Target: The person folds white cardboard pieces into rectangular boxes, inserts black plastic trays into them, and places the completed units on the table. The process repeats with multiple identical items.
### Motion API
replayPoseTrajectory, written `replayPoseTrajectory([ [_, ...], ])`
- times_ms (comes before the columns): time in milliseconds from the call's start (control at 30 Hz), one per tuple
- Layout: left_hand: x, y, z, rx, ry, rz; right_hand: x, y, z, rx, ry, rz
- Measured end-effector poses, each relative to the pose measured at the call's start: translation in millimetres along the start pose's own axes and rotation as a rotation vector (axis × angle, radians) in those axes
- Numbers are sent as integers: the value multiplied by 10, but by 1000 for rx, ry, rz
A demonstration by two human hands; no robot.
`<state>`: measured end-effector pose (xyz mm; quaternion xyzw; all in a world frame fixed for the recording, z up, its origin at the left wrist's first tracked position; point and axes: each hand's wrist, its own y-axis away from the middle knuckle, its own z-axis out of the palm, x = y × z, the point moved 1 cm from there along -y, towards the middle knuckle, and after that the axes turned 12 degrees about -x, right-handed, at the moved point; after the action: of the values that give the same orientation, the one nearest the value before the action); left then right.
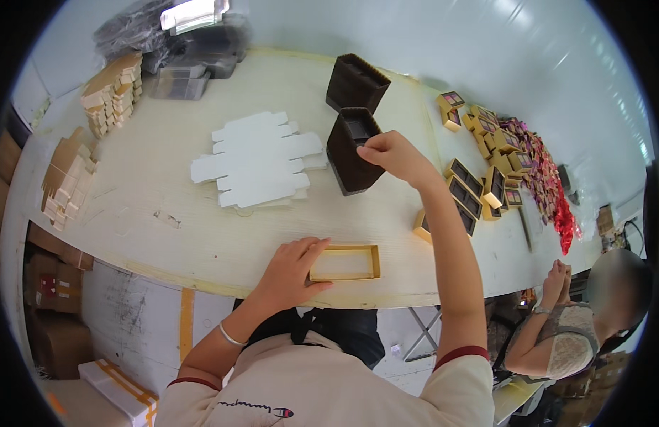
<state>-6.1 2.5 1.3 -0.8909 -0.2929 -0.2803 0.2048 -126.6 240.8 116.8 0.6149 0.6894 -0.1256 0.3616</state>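
An open-topped shallow gold box (378, 263) lies near the front edge of the table. My left hand (290, 274) is closed around its left end, fingers on the far side and thumb on the near side. Farther off, my right hand (397, 158) pinches the edge of the top dark brown tray (359, 129) on a tall nested stack. A second stack of dark brown trays (358, 82) stands right behind it. Left of the stacks lies a pile of flat white die-cut carton blanks (262, 164).
Gold boxes with dark trays (466, 196) sit to the right, beside more gold boxes (497, 135) and a heap of small colourful pieces (539, 171). Folded cardboard stacks (112, 92) line the left side. A co-worker (557, 341) sits at the lower right.
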Motion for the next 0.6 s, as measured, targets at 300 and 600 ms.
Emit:
replayPoseTrajectory([
  [300,-8,10,10,-8,8,-25,-207,184,309,622,1123,-297],
  [600,-4,-8,34,54,-18,23,-285,418,-34,1006,940,-427],
])
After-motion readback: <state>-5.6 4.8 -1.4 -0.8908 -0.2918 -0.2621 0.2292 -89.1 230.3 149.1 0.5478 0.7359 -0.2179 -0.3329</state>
